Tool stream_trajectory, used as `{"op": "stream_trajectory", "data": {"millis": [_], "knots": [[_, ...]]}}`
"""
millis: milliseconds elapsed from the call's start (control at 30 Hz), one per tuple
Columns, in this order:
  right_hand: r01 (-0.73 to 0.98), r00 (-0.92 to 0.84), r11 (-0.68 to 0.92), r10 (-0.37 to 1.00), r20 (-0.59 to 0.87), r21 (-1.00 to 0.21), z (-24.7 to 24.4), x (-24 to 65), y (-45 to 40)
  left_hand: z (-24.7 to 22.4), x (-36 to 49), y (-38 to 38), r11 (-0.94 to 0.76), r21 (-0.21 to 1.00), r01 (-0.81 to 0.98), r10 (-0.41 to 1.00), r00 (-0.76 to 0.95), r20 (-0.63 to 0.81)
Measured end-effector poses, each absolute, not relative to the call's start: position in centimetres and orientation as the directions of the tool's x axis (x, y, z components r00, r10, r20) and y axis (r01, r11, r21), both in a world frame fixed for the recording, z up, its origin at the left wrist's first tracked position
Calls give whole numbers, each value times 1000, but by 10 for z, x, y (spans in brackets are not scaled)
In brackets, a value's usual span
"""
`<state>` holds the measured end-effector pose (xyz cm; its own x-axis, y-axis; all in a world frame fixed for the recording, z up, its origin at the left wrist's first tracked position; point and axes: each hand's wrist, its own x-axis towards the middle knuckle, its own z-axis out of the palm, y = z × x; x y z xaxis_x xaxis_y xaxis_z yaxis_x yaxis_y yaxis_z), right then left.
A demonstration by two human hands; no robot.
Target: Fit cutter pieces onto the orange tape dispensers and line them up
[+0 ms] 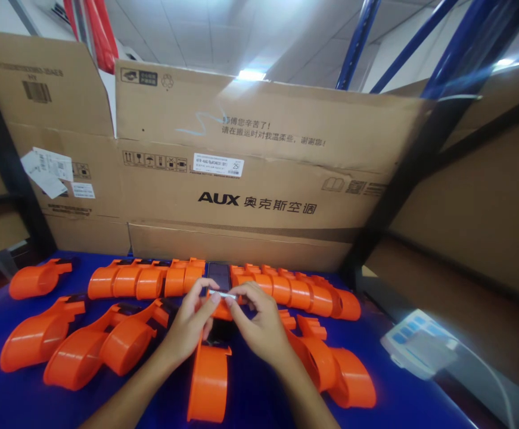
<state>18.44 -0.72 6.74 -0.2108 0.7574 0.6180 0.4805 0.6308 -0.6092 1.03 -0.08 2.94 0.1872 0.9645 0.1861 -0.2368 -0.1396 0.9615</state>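
Note:
Both of my hands meet near the middle of the blue surface, around an orange tape dispenser (208,381) whose round body points toward me. At its far end is a pale serrated strip (222,294). My left hand (193,322) is closed on the dispenser's end from the left, thumb near the strip. From the right, my right hand (259,319) pinches the strip's other end between thumb and fingers. A dark part shows below the hands. Just behind them lies a dark rectangular object (218,274).
Several orange dispensers stand in a back row (149,282) and lie at the left (33,342) and right (353,378). A cardboard wall (259,179) closes off the back. At the right is a white device (420,342) with a cable.

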Motion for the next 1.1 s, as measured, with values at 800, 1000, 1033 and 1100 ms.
{"op": "stream_trajectory", "data": {"millis": [800, 1000, 1033, 1100], "knots": [[615, -388, 637, 758, 525, -465, 75, 183, -16, 73, -39, 11, -44, 750, -660, 957, 187, 221], [707, -556, 635, 771, 311, -312, 66, 148, -22, 70, -35, 12, -118, 731, -673, 943, 155, 295], [720, -548, 621, 783, 294, -310, 65, 146, -22, 70, -35, 13, -123, 733, -669, 945, 147, 292], [728, -527, 595, 804, 276, -341, 64, 144, -21, 69, -34, 13, -97, 756, -647, 958, 146, 248]]}}
